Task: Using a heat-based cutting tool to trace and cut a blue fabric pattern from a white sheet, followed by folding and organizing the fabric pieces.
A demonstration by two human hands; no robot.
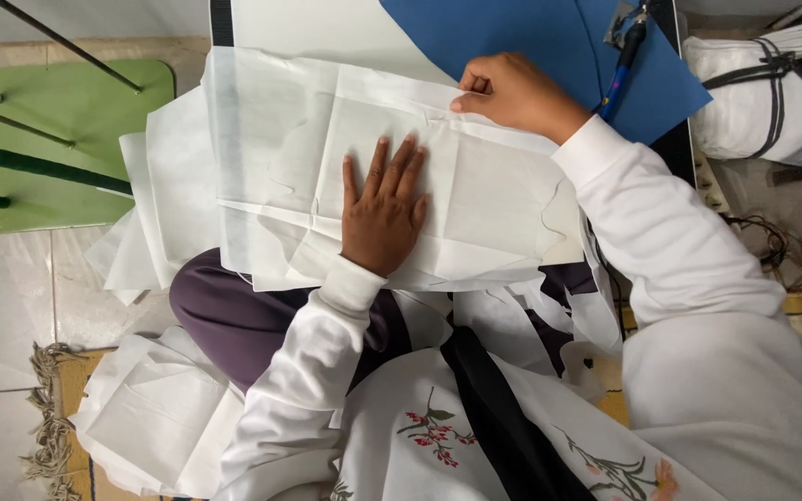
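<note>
A sheet of thin white fabric lies spread over a low white table. My left hand rests flat on it, palm down, fingers apart. My right hand pinches the fabric's far edge where it meets a blue sheet of card. More white fabric pieces hang off the table's left side.
A blue pen lies on the blue card. A bundle of white cloth tied with black straps sits at the right. A green stool stands at the left, more white fabric lies on the floor, and a fringed rug shows underneath.
</note>
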